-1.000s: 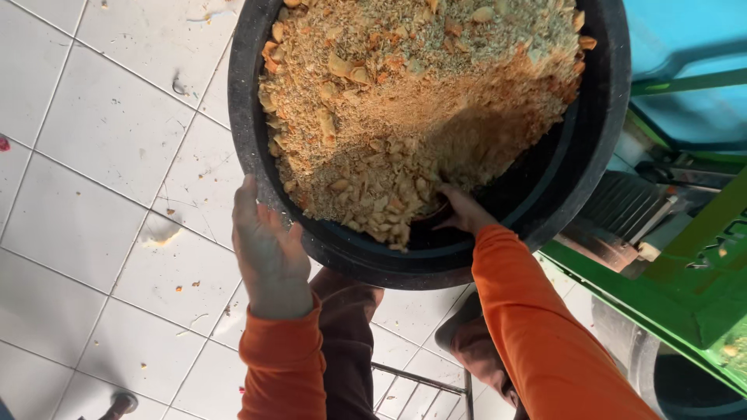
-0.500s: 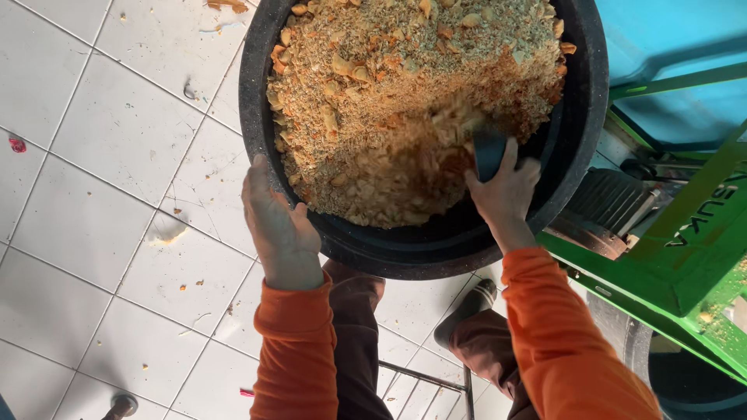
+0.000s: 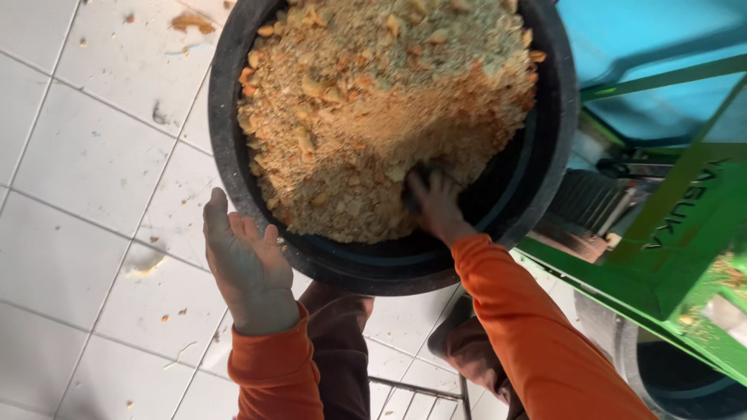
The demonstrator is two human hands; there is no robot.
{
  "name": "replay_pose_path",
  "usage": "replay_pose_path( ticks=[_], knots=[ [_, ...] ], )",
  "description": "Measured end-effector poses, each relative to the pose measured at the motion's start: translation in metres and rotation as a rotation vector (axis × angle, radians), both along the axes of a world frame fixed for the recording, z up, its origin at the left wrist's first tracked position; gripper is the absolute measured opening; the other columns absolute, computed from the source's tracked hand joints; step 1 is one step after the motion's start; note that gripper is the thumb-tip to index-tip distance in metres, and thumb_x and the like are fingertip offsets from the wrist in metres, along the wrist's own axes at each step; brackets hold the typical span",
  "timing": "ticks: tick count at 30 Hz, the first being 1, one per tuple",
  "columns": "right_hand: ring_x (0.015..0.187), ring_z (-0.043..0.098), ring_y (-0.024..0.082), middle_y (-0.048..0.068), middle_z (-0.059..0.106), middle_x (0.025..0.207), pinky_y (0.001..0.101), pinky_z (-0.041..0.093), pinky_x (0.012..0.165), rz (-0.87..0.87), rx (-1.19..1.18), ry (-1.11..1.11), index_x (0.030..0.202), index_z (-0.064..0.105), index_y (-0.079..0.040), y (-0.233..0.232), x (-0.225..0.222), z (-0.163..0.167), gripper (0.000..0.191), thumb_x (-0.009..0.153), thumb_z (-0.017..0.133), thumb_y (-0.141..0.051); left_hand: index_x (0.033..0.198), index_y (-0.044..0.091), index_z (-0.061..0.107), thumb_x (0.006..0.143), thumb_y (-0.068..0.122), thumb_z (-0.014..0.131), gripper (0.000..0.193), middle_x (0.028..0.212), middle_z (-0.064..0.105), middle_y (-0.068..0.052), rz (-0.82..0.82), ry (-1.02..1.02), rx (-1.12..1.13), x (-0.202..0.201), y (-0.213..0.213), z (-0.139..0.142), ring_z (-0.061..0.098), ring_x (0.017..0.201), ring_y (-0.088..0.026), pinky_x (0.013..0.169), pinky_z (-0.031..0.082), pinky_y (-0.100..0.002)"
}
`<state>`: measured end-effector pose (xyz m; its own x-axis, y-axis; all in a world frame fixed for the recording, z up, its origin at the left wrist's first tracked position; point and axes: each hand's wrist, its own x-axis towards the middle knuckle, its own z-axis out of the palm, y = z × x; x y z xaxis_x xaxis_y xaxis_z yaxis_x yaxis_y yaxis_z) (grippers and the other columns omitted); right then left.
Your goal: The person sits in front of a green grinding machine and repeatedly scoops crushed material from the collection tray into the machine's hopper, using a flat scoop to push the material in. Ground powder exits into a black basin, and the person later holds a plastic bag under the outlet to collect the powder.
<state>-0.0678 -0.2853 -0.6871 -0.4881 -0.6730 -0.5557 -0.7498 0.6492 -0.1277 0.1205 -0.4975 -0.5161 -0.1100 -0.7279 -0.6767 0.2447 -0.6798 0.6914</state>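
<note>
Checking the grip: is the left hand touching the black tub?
Touching. The head view shows the left hand with its fingers pressed against the black tub at its outer rim.

Crumbs (image 3: 373, 117) fill the tub (image 3: 556, 140); machine (image 3: 685, 249) stands just right.
</note>
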Motion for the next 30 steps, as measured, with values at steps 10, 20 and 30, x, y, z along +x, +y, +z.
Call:
replay_pose_path(
  ticks=[10, 20, 30],
  knots=[
    [0.133, 0.038, 0.046, 0.026, 0.037, 0.148, 0.0667, 0.03, 0.119, 0.179, -0.106, 0.523, 0.162, 0.03, -0.03, 0.045, -0.058, 0.0, 0.077, 0.099, 0.073, -0.019, 0.163, 0.006, 0.004, 0.081, 0.048, 0.075, 0.117, 0.17, -0.007, -0.024, -0.008, -0.012, -0.003, -0.004, 0.004, -0.008, -0.008, 0.158, -0.035, 0.122, -0.002, -0.056],
    [0.134, 0.03, 0.06, 0.032, 0.014, 0.16, 0.0678, 0.04, 0.103, -0.497, -0.017, -0.141, 0.16, 0.024, -0.036, 0.02, 0.002, -0.004, 0.096, 0.082, 0.077, -0.024, 0.163, 0.008, 0.017, 0.08, 0.048, 0.073, 0.108, 0.17, 0.006, -0.023, 0.014, -0.024, -0.068, -0.009, 0.006, 0.004, 0.001, 0.157, -0.035, 0.121, 0.004, -0.054],
    [0.139, 0.033, 0.054, 0.03, 0.03, 0.149, 0.0801, 0.028, 0.108, 0.163, -0.231, 0.548, 0.161, 0.039, -0.033, 0.06, -0.061, -0.04, 0.076, 0.096, 0.064, -0.003, 0.163, 0.005, 0.007, 0.084, 0.048, 0.073, 0.111, 0.17, 0.0, -0.026, -0.016, -0.028, -0.061, -0.014, 0.007, 0.004, 0.002, 0.159, -0.037, 0.125, 0.008, -0.053]
  ],
)
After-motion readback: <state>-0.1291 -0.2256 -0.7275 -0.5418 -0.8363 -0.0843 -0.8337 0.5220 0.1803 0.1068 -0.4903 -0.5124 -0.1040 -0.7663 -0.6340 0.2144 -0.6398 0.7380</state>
